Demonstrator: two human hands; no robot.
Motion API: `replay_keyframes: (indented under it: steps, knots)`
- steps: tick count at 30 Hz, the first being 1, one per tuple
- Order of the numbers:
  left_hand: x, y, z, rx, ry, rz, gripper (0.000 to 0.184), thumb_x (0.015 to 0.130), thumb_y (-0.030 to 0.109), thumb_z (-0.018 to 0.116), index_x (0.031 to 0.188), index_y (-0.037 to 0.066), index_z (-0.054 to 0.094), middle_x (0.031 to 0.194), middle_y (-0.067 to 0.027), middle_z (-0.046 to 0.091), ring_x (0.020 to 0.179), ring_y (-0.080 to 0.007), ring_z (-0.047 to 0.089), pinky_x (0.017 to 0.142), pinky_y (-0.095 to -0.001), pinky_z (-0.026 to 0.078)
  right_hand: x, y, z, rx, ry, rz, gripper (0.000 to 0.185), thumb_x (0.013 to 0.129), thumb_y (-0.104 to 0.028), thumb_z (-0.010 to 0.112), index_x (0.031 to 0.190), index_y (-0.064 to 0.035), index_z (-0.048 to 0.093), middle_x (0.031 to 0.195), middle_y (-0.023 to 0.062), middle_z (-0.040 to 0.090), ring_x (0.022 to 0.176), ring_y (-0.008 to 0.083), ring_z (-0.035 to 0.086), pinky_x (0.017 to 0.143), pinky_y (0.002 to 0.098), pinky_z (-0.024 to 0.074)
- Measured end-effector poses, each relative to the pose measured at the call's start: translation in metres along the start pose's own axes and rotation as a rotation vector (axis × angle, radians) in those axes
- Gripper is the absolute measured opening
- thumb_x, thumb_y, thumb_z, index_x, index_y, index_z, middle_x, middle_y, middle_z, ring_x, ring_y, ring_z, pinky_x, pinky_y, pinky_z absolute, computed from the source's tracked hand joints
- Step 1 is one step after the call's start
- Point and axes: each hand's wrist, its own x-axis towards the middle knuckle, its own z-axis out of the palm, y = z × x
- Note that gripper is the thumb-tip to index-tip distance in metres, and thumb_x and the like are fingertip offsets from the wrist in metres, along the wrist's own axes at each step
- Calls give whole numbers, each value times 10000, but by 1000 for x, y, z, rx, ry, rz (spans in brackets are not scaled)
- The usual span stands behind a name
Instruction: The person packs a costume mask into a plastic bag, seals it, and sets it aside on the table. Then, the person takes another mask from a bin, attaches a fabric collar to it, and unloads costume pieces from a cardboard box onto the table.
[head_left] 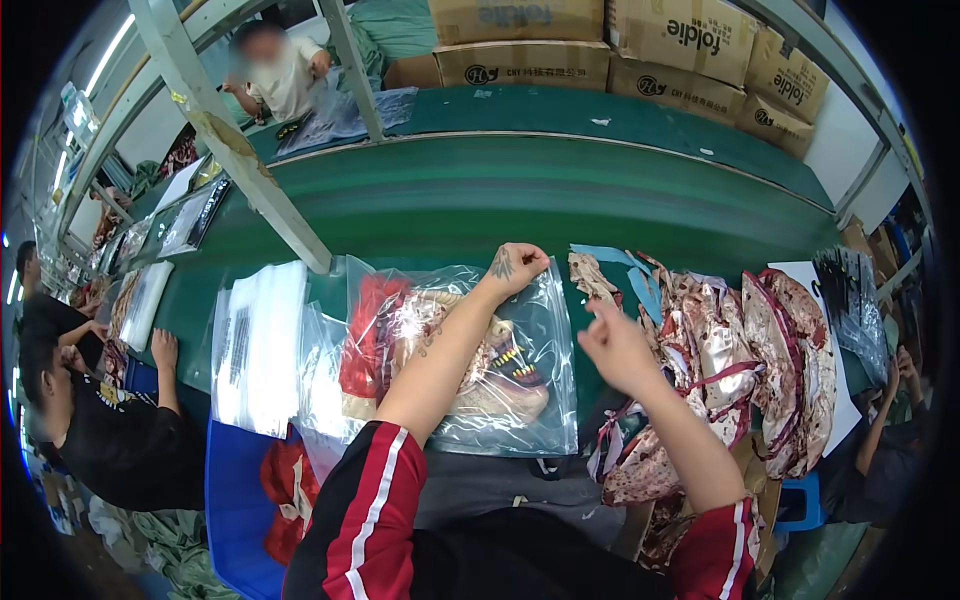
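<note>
A clear plastic zip bag (545, 415) lies flat on the green work surface in front of me. Inside it are a printed mask with bared yellowish teeth (513, 365) and a bundle of red material (372, 335). My left hand (515, 268) reaches across the bag, its fingertips pinched together at the upper right edge. Just right of the bag, my right hand (622, 350) is raised with finger and thumb apart and nothing visible between them. Beside it are blotchy cream-and-red fabric pieces (715, 350) with dark red trim and a light blue strip (640, 280).
A stack of clear bags (258, 350) lies to the left, above a blue bin (230, 510) holding red items. A metal post (240, 160) slants down near the green conveyor belt (520, 190). Cardboard boxes (680, 50) line the back. Co-workers sit left, right and across.
</note>
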Motion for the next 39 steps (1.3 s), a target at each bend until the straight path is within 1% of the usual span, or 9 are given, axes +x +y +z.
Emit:
replay_keyframes:
  steps: [2,3,5,10,15,21,31,36,39]
  knots:
    - [1,-1,1,-3,4,15,95,880,68,674,858,-11,721,666,22,599,588,-61,465,559,-197,391,53,32,22,37,164,-124,328,824,-55,672,1142,2,613,735,32,597,606,148,546,603,282,468]
    - [1,-1,0,-7,5,30,96,880,68,672,858,-11,721,666,22,599,588,-63,466,560,-198,392,76,38,30,82,162,-40,313,811,-82,684,1112,-13,634,746,43,619,614,156,557,617,282,477]
    - [1,-1,-1,-13,8,59,98,881,67,668,856,-12,721,667,21,600,586,-65,467,560,-198,394,114,50,46,-7,188,9,220,815,-132,686,1005,-21,678,722,43,633,612,158,562,613,287,476]
    - [2,-4,-1,-30,11,-5,101,878,65,664,854,-17,719,666,16,604,583,-68,469,560,-203,398,147,49,60,-143,26,82,159,830,-174,678,881,-25,704,686,37,633,602,154,548,599,287,463]
    - [2,-1,-1,15,44,-15,98,873,61,664,844,-18,715,668,10,609,585,-70,474,561,-203,401,143,45,61,-10,89,77,168,836,-180,670,792,-22,707,669,28,626,595,142,529,588,284,448]
    - [4,-5,-1,20,58,0,94,870,58,665,833,-15,712,669,4,611,588,-71,480,561,-203,403,138,33,60,65,103,115,150,830,-174,676,813,-29,710,675,24,625,594,136,516,586,277,440]
    - [1,0,0,-140,87,34,84,865,40,656,816,-4,707,674,-2,623,586,-71,485,559,-203,403,135,26,57,139,103,51,129,833,-153,665,806,-35,706,671,21,620,603,127,519,584,272,437]
    - [0,1,0,-143,110,87,82,863,20,646,809,-4,703,675,-2,627,581,-71,480,556,-200,396,128,20,59,113,154,56,118,834,-133,652,811,-30,705,667,21,621,593,129,514,574,275,433]
    - [-1,3,1,-141,107,70,84,864,11,640,808,-4,702,670,0,622,577,-70,475,553,-199,391,125,35,77,143,238,-23,115,833,-124,646,804,-26,699,649,19,614,573,130,502,557,274,423]
